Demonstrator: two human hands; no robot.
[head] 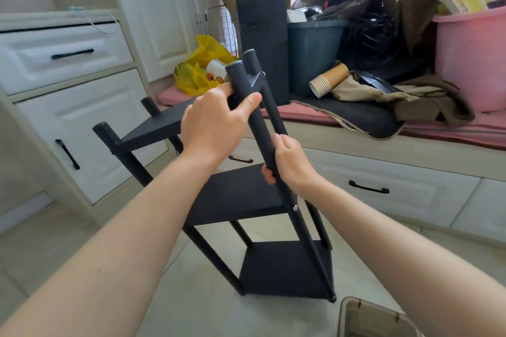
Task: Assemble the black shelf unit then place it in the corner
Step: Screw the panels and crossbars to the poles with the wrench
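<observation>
The black shelf unit (241,197) stands on the pale tile floor in front of me, with three flat boards between round black posts. Its near right post (247,85) rises up to chest height. My left hand (216,120) grips that post near the top board, thumb across the front. Lower on the same post, my right hand (290,161) wraps around it above a silver screw head (295,208). The two left posts (105,133) stick up above the top board.
White drawers (71,76) stand at left. A window bench (410,150) behind the shelf holds a black computer tower (262,44), a dark bin, a paper cup stack (328,79), a pink tub (471,57) and a yellow bag (200,68). A beige bin's rim (364,317) shows at bottom right.
</observation>
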